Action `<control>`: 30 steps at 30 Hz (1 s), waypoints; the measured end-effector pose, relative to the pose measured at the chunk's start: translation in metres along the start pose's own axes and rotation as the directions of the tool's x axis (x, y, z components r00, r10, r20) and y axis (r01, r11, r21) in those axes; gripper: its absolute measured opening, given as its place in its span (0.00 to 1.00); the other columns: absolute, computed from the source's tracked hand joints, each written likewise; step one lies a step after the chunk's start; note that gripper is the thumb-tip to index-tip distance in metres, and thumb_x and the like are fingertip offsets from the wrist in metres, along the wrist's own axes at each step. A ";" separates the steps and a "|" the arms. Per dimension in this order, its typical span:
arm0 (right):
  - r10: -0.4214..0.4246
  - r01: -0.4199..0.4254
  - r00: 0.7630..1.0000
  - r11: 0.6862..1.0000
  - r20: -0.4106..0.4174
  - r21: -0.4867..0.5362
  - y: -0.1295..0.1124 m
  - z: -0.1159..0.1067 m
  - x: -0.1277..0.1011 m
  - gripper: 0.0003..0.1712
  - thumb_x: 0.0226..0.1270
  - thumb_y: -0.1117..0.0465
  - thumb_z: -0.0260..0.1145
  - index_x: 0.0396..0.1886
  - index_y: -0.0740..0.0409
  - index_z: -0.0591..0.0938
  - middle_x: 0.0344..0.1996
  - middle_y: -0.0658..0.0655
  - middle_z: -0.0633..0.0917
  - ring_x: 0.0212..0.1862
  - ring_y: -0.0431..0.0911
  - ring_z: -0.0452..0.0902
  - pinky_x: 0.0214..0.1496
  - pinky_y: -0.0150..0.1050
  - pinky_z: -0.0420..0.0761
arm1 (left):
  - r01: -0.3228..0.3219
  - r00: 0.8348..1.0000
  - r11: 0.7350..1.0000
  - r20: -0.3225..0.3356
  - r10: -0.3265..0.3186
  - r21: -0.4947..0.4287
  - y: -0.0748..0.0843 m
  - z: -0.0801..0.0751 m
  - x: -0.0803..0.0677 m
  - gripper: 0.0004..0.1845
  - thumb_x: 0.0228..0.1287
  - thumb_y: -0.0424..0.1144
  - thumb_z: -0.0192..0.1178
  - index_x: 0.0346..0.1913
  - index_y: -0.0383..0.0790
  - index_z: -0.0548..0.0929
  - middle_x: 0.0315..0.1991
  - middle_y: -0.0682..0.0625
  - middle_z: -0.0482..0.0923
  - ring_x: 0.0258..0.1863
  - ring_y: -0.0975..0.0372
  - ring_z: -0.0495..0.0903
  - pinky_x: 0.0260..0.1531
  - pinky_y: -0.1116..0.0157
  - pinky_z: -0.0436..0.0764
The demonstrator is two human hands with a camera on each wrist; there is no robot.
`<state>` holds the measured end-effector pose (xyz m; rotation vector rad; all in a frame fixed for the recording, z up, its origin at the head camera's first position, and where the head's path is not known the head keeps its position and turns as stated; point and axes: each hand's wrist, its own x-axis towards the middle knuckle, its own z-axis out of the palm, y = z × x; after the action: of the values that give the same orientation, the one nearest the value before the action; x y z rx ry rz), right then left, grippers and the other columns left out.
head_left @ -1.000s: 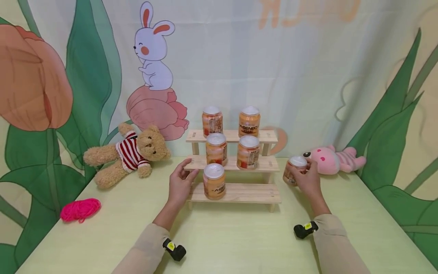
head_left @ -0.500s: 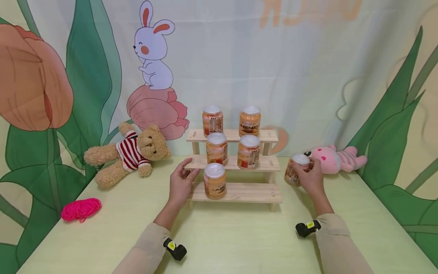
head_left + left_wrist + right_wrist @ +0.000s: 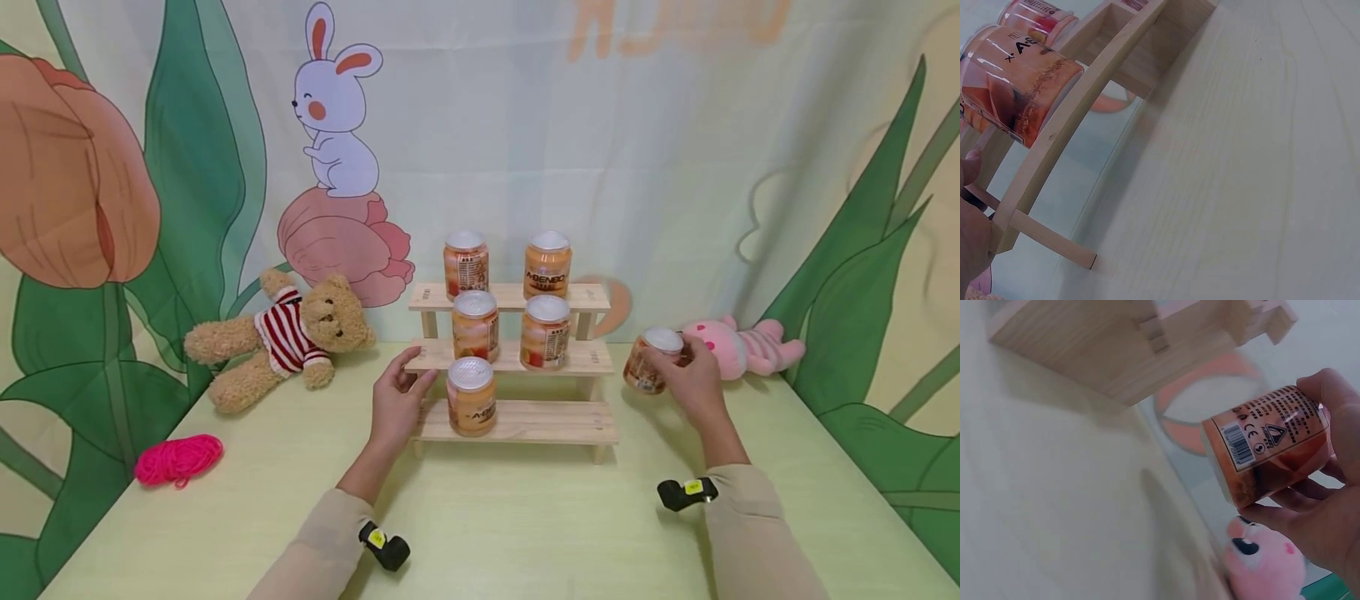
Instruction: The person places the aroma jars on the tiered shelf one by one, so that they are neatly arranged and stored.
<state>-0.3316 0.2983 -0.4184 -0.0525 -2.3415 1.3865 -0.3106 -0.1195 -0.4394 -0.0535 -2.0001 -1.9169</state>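
Note:
A three-tier wooden display stand [image 3: 555, 421] stands in the middle of the table in the head view. Two orange cans share its top tier, among them a right-hand can [image 3: 547, 271]; two more fill the middle tier, and a single can [image 3: 472, 404] stands left on the lowest. My left hand [image 3: 395, 404] holds the stand's left end, thumb towards the front; its other fingers are mostly hidden in the left wrist view. Right of the stand, my right hand [image 3: 693, 375] grips another orange can [image 3: 1269, 447] around its side, silver lid up, raised above the tabletop.
A teddy bear [image 3: 288, 333] in a striped sweater lies at the back left, with a pink yarn bundle [image 3: 180, 460] nearer the front. Just behind my right hand lies a pink plush toy [image 3: 738, 350]. A printed curtain [image 3: 675, 167] hangs along the table's back edge.
My right hand has shifted slightly right and up, carrying its can, which now overlaps the pink plush's face. The left hand and the stand stay where they were.

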 end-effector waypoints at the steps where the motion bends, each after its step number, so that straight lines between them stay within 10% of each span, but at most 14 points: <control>1: -0.015 0.015 1.000 1.000 -0.004 0.005 -0.003 -0.003 0.000 0.38 0.67 0.47 0.69 0.65 0.70 0.70 0.52 0.67 0.76 0.49 0.49 0.70 0.43 0.30 0.71 | 0.002 1.000 1.000 0.001 -0.002 -0.001 0.000 0.000 0.000 0.25 0.66 0.31 0.67 0.66 0.40 0.77 0.47 0.38 0.84 0.46 0.58 0.82 0.35 0.75 0.78; 15: -0.175 0.174 0.982 0.985 0.071 0.022 -0.054 -0.035 -0.008 0.32 0.65 0.54 0.72 0.61 0.70 0.75 0.50 0.62 0.78 0.45 0.42 0.73 0.38 0.25 0.76 | 0.009 1.000 1.000 0.022 -0.009 -0.017 -0.003 -0.002 0.001 0.26 0.67 0.32 0.66 0.68 0.42 0.76 0.50 0.39 0.84 0.45 0.61 0.81 0.34 0.74 0.77; 30: -0.294 0.301 0.870 0.953 0.395 0.045 -0.098 -0.031 -0.027 0.26 0.60 0.59 0.76 0.54 0.67 0.78 0.47 0.62 0.82 0.49 0.57 0.79 0.42 0.37 0.81 | 0.018 1.000 1.000 0.022 -0.018 -0.019 -0.005 -0.001 0.001 0.27 0.66 0.32 0.66 0.68 0.43 0.76 0.52 0.39 0.83 0.48 0.57 0.81 0.35 0.74 0.78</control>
<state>-0.2786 0.2680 -0.3312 0.6192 -2.5414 1.3134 -0.3121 -0.1214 -0.4436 -0.0612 -2.0028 -1.9548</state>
